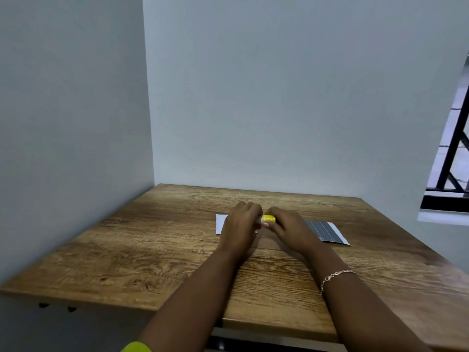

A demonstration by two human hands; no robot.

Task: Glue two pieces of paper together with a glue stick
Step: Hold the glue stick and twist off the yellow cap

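Near the middle of the worktop (152, 250), we see two hands close together. The left hand (241, 224) has its fingers curled round the left end of the glue stick (269, 218). The right hand (291, 228) has its fingers curled round the right end. So both hands hold the same small thing, one at each end.

The glue stick is yellow and lies sideways between the hands. A bit of white shows at its left end, right by the left fingers. We cannot tell if the glue stick touches the wood or is just above it.

Under the left hand lies a white paper (220, 224). We see only its left part, because the hand hides the rest. Under the right hand, and out to the right, lies a dark paper (330, 233). It has thin light lines on it and a white edge. Some bare wood shows between the two papers.

On the right wrist we see a thin bracelet (335, 275). At the bottom edge, a bit of bright yellow-green sleeve (137, 348) shows.

The worktop is brown wood with wavy lines. It stands in a corner, with a pale wall (253, 97) behind it and on the left. Far to the right is a window (454, 148) with black bars.
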